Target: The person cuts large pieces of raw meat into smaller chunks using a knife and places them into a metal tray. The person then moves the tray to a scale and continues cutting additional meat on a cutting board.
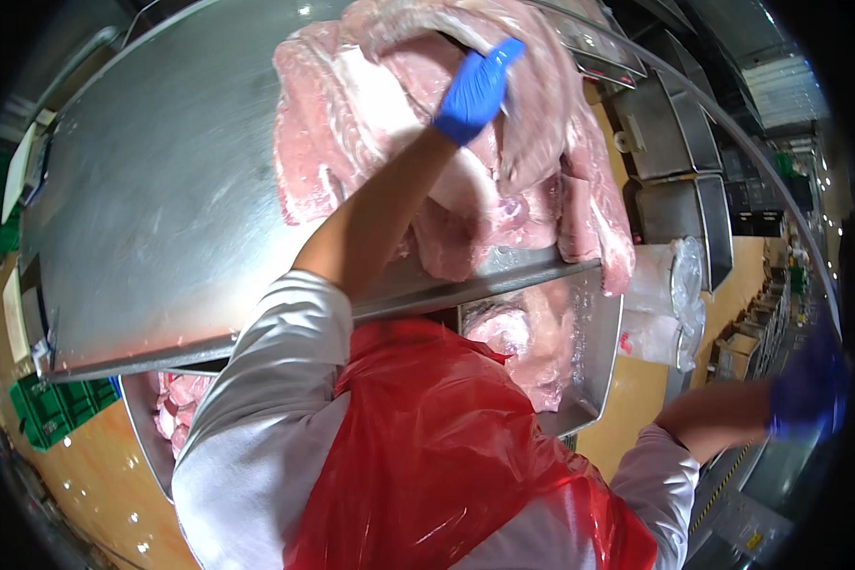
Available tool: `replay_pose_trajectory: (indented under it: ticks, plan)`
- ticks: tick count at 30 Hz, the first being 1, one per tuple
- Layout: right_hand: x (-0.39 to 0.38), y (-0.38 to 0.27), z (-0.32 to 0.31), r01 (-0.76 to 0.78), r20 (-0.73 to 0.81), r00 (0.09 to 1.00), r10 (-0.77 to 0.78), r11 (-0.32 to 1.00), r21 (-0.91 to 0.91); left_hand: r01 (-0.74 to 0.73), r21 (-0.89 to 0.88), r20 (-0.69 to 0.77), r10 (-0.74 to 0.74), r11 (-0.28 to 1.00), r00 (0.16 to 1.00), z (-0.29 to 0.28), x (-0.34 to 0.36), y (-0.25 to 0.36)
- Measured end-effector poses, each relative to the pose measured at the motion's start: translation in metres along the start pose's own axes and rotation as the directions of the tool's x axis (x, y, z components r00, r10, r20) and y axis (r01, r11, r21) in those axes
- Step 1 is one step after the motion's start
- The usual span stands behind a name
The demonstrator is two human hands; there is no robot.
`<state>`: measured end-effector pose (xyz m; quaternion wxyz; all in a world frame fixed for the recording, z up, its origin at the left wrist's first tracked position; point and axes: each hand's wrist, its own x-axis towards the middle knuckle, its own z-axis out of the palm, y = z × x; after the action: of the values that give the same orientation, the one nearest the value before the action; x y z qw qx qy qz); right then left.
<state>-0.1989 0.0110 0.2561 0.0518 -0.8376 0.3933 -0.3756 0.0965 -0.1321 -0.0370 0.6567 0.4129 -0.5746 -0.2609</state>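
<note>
Two blue gloves cover my hands. With my left hand (475, 95) I reach up across the steel bench (161, 209) to a big heap of pale pink raw meat (532, 199) that lies on its far right part. The fingers (500, 57) of this hand are bent and lie flat against one large piece at the top of the heap; they press on it, but whether they truly clamp the meat I cannot tell, because the palm faces away from me. The lowest pieces of the heap hang over the front edge of the bench, on the right side.

My right hand (807, 389) is far out to the right, low, well apart from the meat. It is blurred and near the dark rim of the view, so I cannot tell how far its fingers are open or if they carry something.

Under the front edge of the bench sits a steel tray (594, 380) with more pink meat in it, and a second tray (147, 432) with small red pieces sits lower left. I wear a red plastic apron (427, 456) over white sleeves (256, 399). Green crates (52, 408) stand on the floor at left.
</note>
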Motion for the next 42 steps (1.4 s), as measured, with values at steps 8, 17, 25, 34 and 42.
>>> replay_pose_trajectory:
  ticks: [8, 17, 25, 34, 42]
  plan:
    - [-0.125, 0.082, 0.271, -0.559, 0.653, 0.66, 0.372, 0.823, 0.096, 0.789, -0.449, 0.313, -0.753, 0.419, 0.579, -0.043, -0.078, -0.029]
    - [-0.193, 0.095, 0.357, 0.042, 0.425, 0.903, 0.06, 0.974, -0.225, 0.492, -0.342, 0.292, -0.407, 0.801, 0.865, -0.025, -0.065, 0.014]
    - [-0.299, 0.076, 0.213, -0.542, -0.345, 0.712, 0.612, 0.791, 0.284, 0.291, 0.047, 0.703, -0.238, 0.956, 0.67, 0.012, -0.073, 0.085]
    - [-0.464, 0.075, 0.247, -0.863, -0.436, 0.14, 0.889, 0.325, 0.388, 0.267, 0.377, 0.695, -0.461, 0.887, 0.552, 0.006, -0.1, 0.029]
    - [-0.378, 0.1, 0.205, -0.952, 0.128, 0.269, 0.955, 0.283, -0.113, 0.378, 0.171, 0.788, -0.357, 0.91, 0.501, 0.027, -0.108, 0.03]
